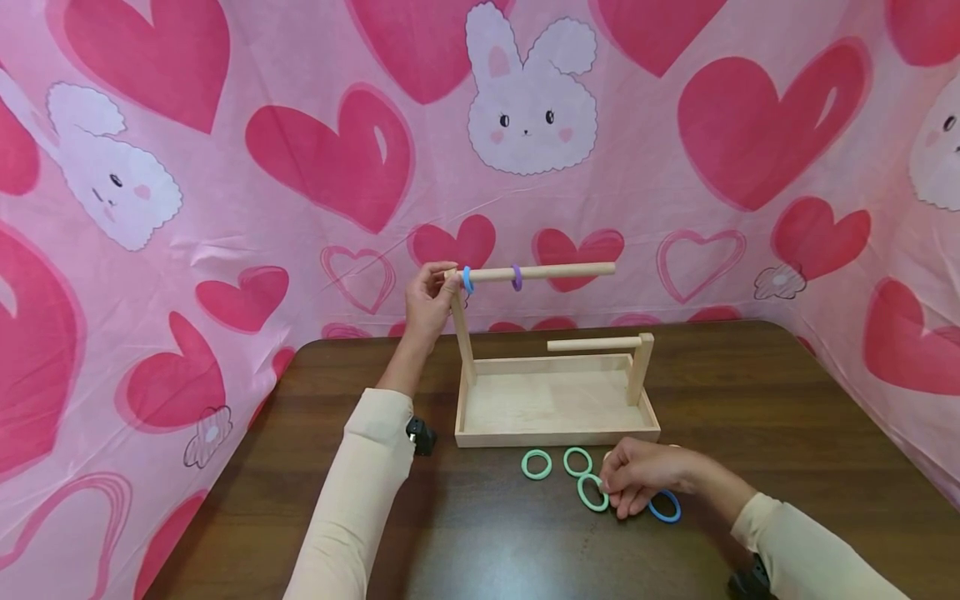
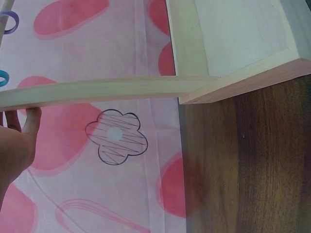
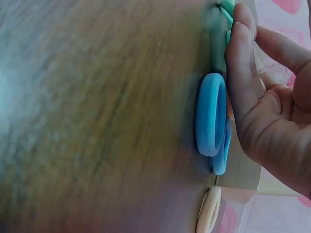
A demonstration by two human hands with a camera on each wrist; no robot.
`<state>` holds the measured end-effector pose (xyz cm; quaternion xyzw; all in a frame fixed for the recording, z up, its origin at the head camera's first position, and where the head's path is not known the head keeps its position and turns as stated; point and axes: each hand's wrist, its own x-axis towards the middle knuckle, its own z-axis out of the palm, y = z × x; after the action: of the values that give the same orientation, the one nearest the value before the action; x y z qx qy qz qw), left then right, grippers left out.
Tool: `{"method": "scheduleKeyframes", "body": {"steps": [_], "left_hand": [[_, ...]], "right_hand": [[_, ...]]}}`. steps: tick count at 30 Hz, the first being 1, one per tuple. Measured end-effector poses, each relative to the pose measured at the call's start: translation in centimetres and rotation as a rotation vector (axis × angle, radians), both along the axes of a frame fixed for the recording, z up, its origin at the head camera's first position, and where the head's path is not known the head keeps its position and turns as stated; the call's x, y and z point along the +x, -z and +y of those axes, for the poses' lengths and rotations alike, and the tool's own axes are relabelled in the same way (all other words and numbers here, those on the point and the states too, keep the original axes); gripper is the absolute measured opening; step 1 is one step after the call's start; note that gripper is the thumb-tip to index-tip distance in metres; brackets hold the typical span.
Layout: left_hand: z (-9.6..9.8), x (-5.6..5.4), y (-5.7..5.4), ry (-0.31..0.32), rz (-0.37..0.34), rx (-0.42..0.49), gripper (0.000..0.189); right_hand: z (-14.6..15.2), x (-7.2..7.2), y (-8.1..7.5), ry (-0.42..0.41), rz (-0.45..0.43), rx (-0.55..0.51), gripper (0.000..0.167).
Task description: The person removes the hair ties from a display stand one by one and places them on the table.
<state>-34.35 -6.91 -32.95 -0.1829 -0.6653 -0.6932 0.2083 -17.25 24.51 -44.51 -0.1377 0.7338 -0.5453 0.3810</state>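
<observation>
At the top of the tall post of a wooden stand (image 1: 462,337), my left hand (image 1: 427,302) holds the corner with thumb and fingers. On its long rod hang a light-blue ring (image 1: 468,279) beside the thumb and a purple ring (image 1: 517,278) further along. My right hand (image 1: 645,473) is low over the table, fingertips pinching the edge of a slightly tilted green ring (image 1: 592,493). Two more green rings lie nearby, one behind (image 1: 577,450) and one to the left (image 1: 536,477). A blue ring (image 1: 665,518) is partly under the hand; the right wrist view shows two blue rings (image 3: 208,116).
The stand's shallow tray (image 1: 555,438) rests on the brown table (image 1: 360,517). A shorter rod (image 1: 592,343) points left from a post at its right. A pale ring (image 3: 210,213) shows in the right wrist view. A pink patterned cloth (image 1: 300,75) hangs behind.
</observation>
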Motion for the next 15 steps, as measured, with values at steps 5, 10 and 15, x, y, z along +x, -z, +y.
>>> {"method": "scheduleKeyframes", "body": {"steps": [5, 10, 15], "left_hand": [[0.01, 0.08, 0.00, 0.003, -0.005, 0.004, 0.021], [0.00, 0.13, -0.06, 0.005, -0.007, 0.005, 0.022], [0.00, 0.05, -0.06, -0.002, -0.017, 0.003, 0.023]], "right_hand": [[-0.39, 0.19, -0.01, 0.012, 0.008, 0.036, 0.013], [-0.51, 0.29, -0.04, 0.008, 0.019, 0.057, 0.020], [-0.51, 0.36, -0.30, 0.012, 0.027, 0.067, 0.026]]}}
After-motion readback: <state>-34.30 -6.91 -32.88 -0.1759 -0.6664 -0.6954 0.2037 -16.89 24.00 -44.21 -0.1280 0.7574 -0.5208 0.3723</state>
